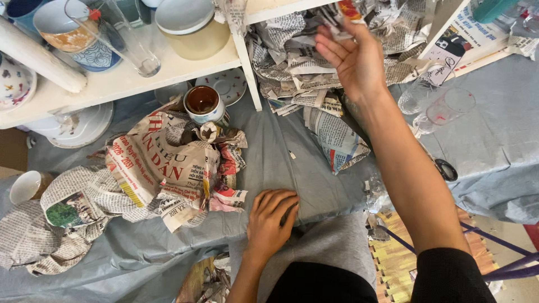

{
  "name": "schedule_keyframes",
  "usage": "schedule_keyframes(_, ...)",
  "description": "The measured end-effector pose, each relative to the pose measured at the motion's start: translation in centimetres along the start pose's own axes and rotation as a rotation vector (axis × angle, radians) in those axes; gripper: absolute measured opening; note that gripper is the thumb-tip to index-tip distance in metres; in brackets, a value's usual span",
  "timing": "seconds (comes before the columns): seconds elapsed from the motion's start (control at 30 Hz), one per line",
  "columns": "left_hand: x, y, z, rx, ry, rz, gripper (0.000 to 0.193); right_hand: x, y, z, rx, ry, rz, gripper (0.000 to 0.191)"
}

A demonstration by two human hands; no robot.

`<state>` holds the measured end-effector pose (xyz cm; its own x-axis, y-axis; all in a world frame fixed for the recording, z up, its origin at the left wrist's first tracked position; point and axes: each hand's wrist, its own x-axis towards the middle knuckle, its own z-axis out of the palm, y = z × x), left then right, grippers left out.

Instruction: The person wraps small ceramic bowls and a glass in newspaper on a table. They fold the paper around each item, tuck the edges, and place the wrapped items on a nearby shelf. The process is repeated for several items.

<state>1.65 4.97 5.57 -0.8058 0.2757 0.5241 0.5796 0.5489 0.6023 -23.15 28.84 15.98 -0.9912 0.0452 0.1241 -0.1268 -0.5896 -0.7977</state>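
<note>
Your right hand (353, 59) is stretched out toward twelve o'clock, up at the heap of crumpled newspaper (314, 73) that fills the space beneath the white shelf (185, 67); its fingers (331, 50) are curled loosely around a scrap of that paper (345, 14), pinching it at the top of the heap. Your left hand (269, 221) lies flat, palm down, on the grey cloth (281, 151) close to you at about six o'clock, its fingers spread and closed on nothing. At nine o'clock from that hand sits a big bundle wrapped in newspaper (163, 168), and a brown-glazed cup (203, 104) stands upright just behind it, touching the paper. Farther out at eight o'clock lies another newspaper-wrapped bundle (50, 224), with a small white cup (27, 186) beside it. On the shelf, toward eleven o'clock, you have a clear drinking glass (132, 42) tipped on its side, a patterned bowl (73, 33) and a cream bowl with a pale lid (193, 28). At two o'clock, just beside your right forearm, two clear glasses (438, 106) lie on the cloth, near a flat sheet of newspaper (466, 39).
</note>
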Motion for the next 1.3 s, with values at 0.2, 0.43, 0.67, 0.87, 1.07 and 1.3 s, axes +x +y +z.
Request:
schedule_keyframes(0.2,-0.1,0.3,0.0,0.003,0.005,-0.001,0.017,1.1,1.1,-2.2,-0.035,-0.029,-0.077,0.013)
schedule_keyframes(0.43,0.0,0.5,0.1,0.002,0.015,-0.001,0.017,3.9,1.4,-0.3,0.386,0.127,-0.089,0.019)
schedule_keyframes(0.67,-0.4,0.2,0.1,0.006,0.009,-0.026,0.015,-0.1,1.0,-0.2,0.005,0.009,-0.140,0.031)
schedule_keyframes(0.87,-0.5,0.0,-0.2,0.001,0.006,0.001,0.016,-6.1,0.7,-3.8,-1.223,-0.012,-0.015,0.032)
schedule_keyframes(1.07,-0.6,0.3,0.1,0.014,0.018,-0.012,0.016,-6.9,1.8,-5.7,-1.510,-0.258,-0.003,0.067)
schedule_keyframes(1.3,-0.8,0.4,-0.2,0.012,0.028,0.008,0.017,-7.1,2.3,-4.0,-1.506,-0.286,-0.011,0.062)
